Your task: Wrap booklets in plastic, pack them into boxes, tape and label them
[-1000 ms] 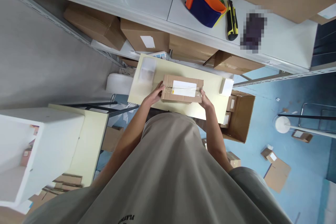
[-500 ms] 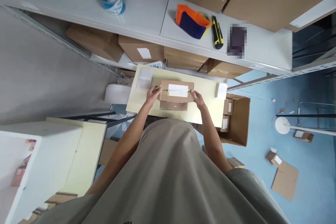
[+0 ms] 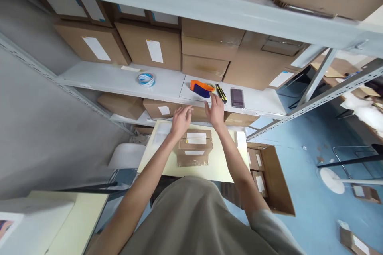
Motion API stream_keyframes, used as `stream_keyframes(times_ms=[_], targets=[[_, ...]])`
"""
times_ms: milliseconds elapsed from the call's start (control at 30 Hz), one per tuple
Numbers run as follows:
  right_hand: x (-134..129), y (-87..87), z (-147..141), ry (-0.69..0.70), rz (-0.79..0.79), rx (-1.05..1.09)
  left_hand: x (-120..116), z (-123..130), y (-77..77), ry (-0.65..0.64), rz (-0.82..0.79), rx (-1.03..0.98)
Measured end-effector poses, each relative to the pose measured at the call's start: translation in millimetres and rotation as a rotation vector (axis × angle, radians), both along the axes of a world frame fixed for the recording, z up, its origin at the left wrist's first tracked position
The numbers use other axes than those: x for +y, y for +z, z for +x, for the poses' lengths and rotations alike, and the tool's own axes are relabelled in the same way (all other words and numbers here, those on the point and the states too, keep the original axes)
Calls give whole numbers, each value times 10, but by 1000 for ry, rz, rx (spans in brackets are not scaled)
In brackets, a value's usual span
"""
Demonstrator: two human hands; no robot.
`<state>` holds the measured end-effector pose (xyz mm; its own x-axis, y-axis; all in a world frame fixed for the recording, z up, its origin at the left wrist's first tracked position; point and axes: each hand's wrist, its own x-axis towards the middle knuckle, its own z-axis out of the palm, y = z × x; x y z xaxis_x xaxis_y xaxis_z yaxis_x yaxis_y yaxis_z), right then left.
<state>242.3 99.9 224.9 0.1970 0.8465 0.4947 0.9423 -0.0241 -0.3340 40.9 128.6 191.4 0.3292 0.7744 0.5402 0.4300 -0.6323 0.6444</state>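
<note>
A: What's that orange and blue thing up there?

B: The tape holder (image 3: 201, 90). It sits on the shelf (image 3: 260, 98), at about 11 o'clock from the person's right hand (image 3: 216, 111).

A: Is it heavy?

B: I don't think so. It looks like hard plastic, so I guess it is light and stiff. It shouldn't squash or break easily, but the smooth sides could slip a bit.

A: Where would you grab it?

B: Around the blue middle, thumb on one side and fingers on the other. I'd keep off the ends, because one may have teeth. I can't see any from here. And mind the knife (image 3: 221, 94), just beside it, at about 1 o'clock from that hand.

A: Is the right hand holding anything?

B: No, it's open, with its back to us. The fingertips are right by the tape holder, but I can't tell if they touch.

A: And the left hand (image 3: 180, 121)?

B: Nothing in it. Its fingers are loose and a little bent, pointing to 1 o'clock. The box (image 3: 196, 147) on the table (image 3: 218, 163) is at 5 o'clock from it.

A: And the arms?

B: The left arm (image 3: 145, 183) leans to 1 o'clock and the right arm (image 3: 243, 175) to 11. Both are stretched out long.
</note>
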Motion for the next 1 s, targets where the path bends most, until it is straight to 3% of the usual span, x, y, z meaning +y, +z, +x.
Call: stream_keyframes(times_ms=[67,167,267,400,467,533,700,833,1000], targets=[[386,316,-30,-1,-66,-96,98,96,293,-19,35,-34],[805,499,-96,-49,-314,-162,144,160,512,-23,67,-51],[995,483,-148,-111,-496,-131,88,125,512,-27,64,-48],[955,388,-150,-137,-507,-88,-83,-82,321,-37,-14,-62],[795,281,-165,-96,-437,5,-220,-236,171,-19,-89,-102],[510,94,-236,18,-346,233,-410,-393,-10,19,-166,-177],[-614,-588,-704,401,-292,1029,-1075,-649,-495,52,-362,-360],[-1329,-963,-1072,397,-363,1290,-1540,-734,-758,69,-483,-376],[-1590,-1169,-1171,346,-420,1300,-1783,-824,-906,11,-577,-298]])
